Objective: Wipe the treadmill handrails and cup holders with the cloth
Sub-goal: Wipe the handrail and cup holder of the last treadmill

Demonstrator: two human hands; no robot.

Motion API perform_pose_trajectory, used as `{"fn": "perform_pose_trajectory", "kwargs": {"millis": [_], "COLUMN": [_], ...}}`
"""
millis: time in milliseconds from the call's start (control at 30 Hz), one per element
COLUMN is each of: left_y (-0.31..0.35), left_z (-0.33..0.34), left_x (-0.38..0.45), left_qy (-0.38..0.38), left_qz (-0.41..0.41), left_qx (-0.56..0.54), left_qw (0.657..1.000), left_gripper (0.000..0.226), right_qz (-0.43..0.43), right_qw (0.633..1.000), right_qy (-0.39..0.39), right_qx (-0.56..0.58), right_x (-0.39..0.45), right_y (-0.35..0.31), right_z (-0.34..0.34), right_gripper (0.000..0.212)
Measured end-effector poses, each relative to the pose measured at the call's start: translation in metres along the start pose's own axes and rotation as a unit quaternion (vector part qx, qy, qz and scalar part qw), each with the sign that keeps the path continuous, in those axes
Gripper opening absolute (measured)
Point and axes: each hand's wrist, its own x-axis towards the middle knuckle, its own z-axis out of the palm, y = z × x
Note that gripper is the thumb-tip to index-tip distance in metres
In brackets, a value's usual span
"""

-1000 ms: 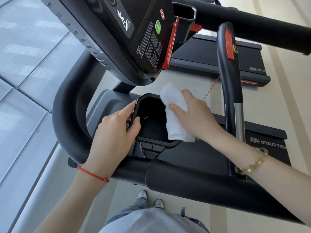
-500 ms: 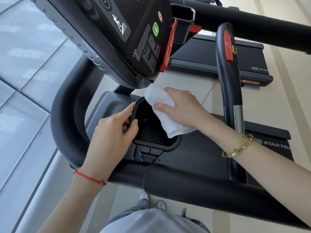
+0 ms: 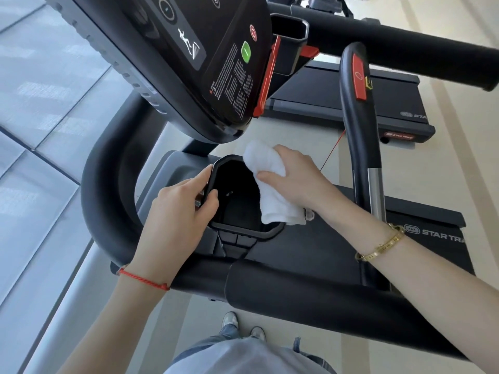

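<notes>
A black cup holder (image 3: 243, 232) sits in the treadmill's grey side tray, just under the console. My left hand (image 3: 178, 209) grips its left rim, thumb hooked inside. My right hand (image 3: 294, 176) holds a folded white cloth (image 3: 272, 193) pressed against the holder's right inner wall and rim; the cloth's lower end hangs over the rim. The thick black handrail (image 3: 310, 295) runs across in front of me and curves up on the left. A second cup holder (image 3: 290, 31) shows at the top, beyond the console.
The black console (image 3: 205, 63) with green and red buttons overhangs the cup holder. An upright black grip bar (image 3: 359, 136) with a red stop button stands just right of my right hand. The treadmill deck, a neighbouring treadmill and my feet lie below.
My right hand has moved the cloth up along the holder's right side toward its top rim, then slightly back down. My left hand has stayed on the left rim.
</notes>
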Motion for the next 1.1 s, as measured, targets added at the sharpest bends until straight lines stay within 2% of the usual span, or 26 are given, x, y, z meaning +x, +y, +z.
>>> {"fn": "perform_pose_trajectory", "kwargs": {"millis": [433, 667, 767, 833, 933, 1100], "left_y": [0.004, 0.012, 0.016, 0.019, 0.025, 0.030], "left_z": [0.000, -0.007, -0.009, -0.011, -0.012, -0.005], "left_x": [-0.003, -0.030, -0.047, -0.059, -0.077, -0.102], "left_qy": [0.033, 0.090, 0.110, 0.118, 0.113, 0.080], "left_qz": [0.007, 0.091, 0.100, 0.100, 0.123, 0.130], "left_qx": [0.015, 0.016, 0.020, 0.023, 0.020, 0.015], "left_qw": [0.999, 0.992, 0.989, 0.988, 0.986, 0.988], "left_gripper": [0.040, 0.032, 0.028, 0.027, 0.027, 0.028], "right_qz": [-0.022, -0.082, -0.110, -0.124, -0.144, -0.170], "right_qw": [1.000, 0.994, 0.991, 0.988, 0.985, 0.980], "right_qy": [0.010, 0.072, 0.081, 0.086, 0.077, 0.041], "right_qx": [0.005, 0.016, 0.009, -0.011, -0.055, -0.095], "right_x": [-0.041, -0.071, -0.090, -0.106, -0.133, -0.175], "right_y": [0.010, 0.011, 0.009, 0.011, 0.012, 0.017], "right_z": [-0.004, -0.014, -0.023, -0.032, -0.045, -0.044], "right_gripper": [0.041, 0.023, 0.015, 0.019, 0.030, 0.023]}}
